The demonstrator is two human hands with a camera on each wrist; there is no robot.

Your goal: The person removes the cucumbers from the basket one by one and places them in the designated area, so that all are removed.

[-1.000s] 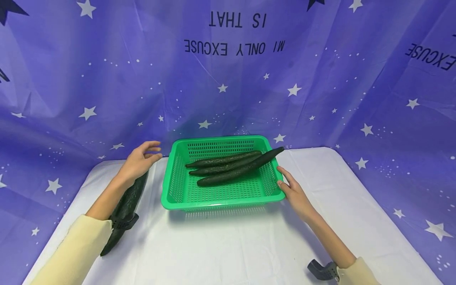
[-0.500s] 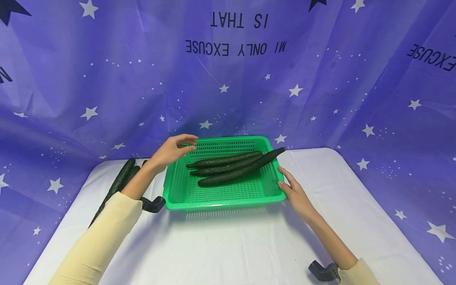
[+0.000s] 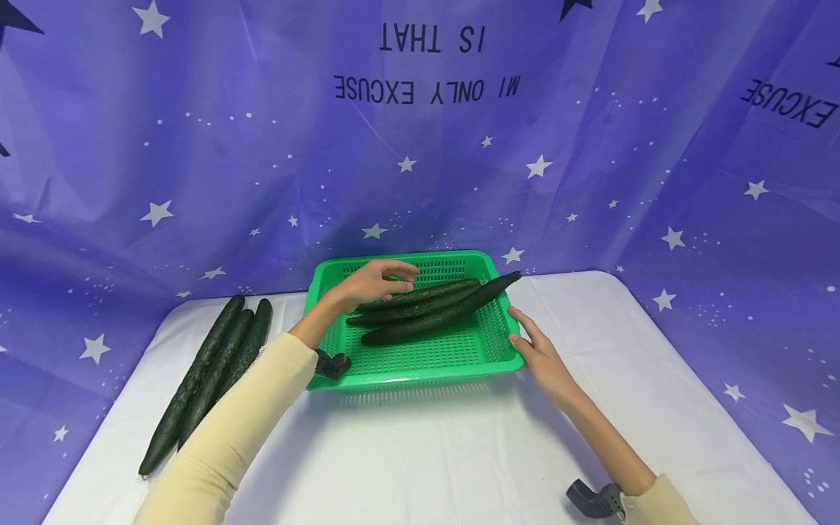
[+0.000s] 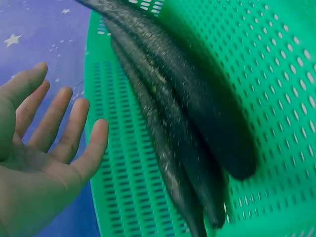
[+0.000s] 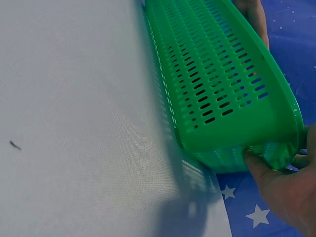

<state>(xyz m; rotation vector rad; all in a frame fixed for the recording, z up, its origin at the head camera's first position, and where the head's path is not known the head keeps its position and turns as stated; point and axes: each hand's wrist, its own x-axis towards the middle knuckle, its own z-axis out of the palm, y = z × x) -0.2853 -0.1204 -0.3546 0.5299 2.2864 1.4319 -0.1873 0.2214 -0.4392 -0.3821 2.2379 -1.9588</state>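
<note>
A green plastic basket (image 3: 420, 378) with slotted walls holds three dark green cucumbers (image 3: 438, 319), one of them leaning its thin end over the right rim. My left hand (image 3: 369, 284) hovers over the basket's back left part, holding nothing. Its fingers are spread and relaxed in the left wrist view, beside the cucumbers (image 4: 170, 98). At the basket's right end, my right hand (image 3: 543, 359) grips the rim. The right wrist view shows the thumb (image 5: 257, 167) against the outer wall, the other fingers partly hidden behind the rim.
Three more cucumbers (image 3: 197, 383) lie side by side on the white tablecloth (image 3: 420, 459) at the left, partly covered by the left sleeve (image 3: 230, 437). A purple curtain (image 3: 420, 182) with stars rises behind the table. Black wrist mounts (image 3: 593, 499) sit on both wrists.
My left hand has moved right, from beside the basket to above its cucumbers, uncovering the cucumbers on the table. The right hand has kept its hold on the rim.
</note>
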